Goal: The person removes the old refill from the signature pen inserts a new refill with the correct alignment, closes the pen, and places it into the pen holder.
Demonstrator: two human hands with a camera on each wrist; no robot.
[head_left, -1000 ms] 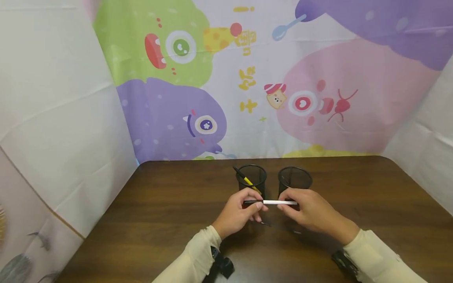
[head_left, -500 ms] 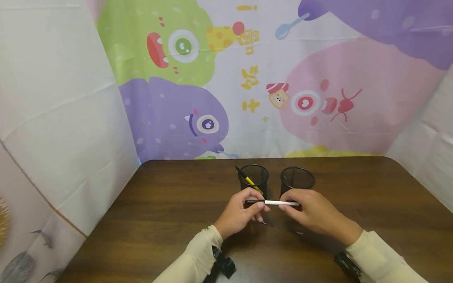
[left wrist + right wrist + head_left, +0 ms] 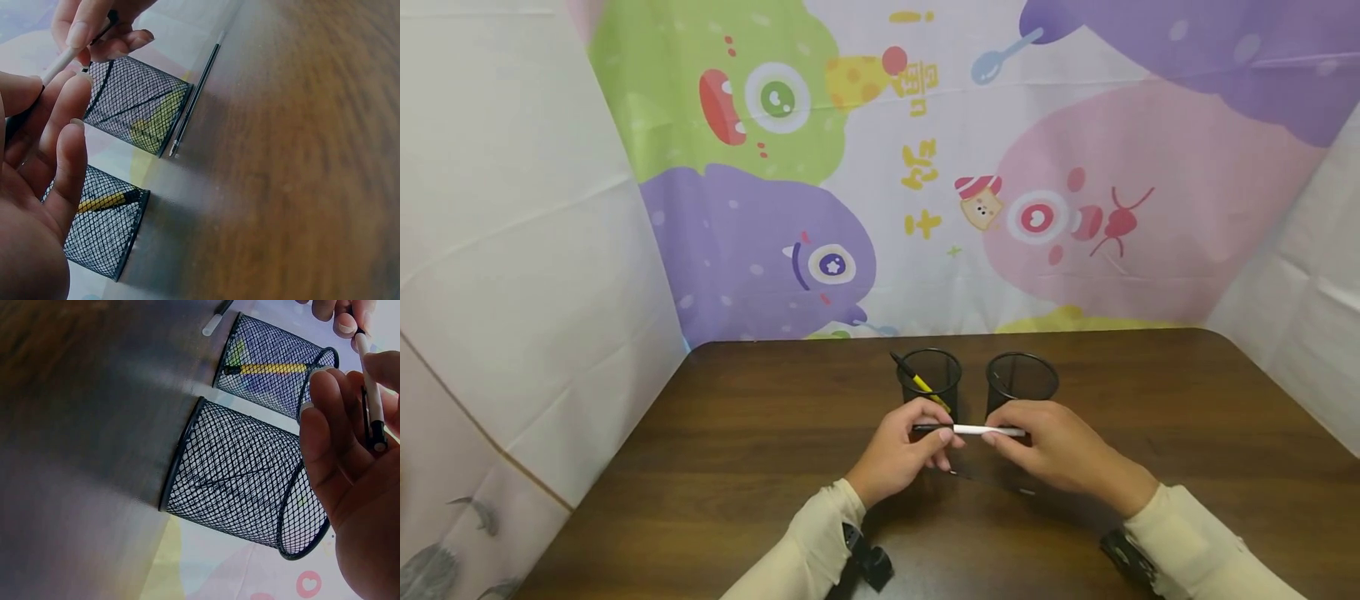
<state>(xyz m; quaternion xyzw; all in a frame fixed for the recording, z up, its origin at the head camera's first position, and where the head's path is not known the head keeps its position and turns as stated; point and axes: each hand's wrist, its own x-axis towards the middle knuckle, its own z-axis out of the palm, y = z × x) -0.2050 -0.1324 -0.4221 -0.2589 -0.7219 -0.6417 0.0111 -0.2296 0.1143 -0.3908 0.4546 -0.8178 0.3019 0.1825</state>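
Held level between both hands is a pen with a white barrel and a black front section [image 3: 973,430]. My left hand [image 3: 895,450] pinches the black section between thumb and fingers. Thumb and fingertips of my right hand [image 3: 1063,446] grip the white barrel near its clip end, where a black clip [image 3: 367,419] shows in the right wrist view. A thin pen refill with a dark tube [image 3: 199,94] lies on the table below the hands. Behind them stand two black mesh pen cups; a yellow and black pen [image 3: 921,383] leans in the left cup [image 3: 269,347].
The right mesh cup [image 3: 237,469] stands beside the left one, with a thin dark line across its mesh. Brown wood-grain tabletop [image 3: 760,433] spreads around the hands. A cartoon-printed cloth [image 3: 925,275] hangs behind the table, with white cloth at both sides.
The head view sways slightly right, then left. Both hands keep the same grip on the pen, and the cups and refill stay put.
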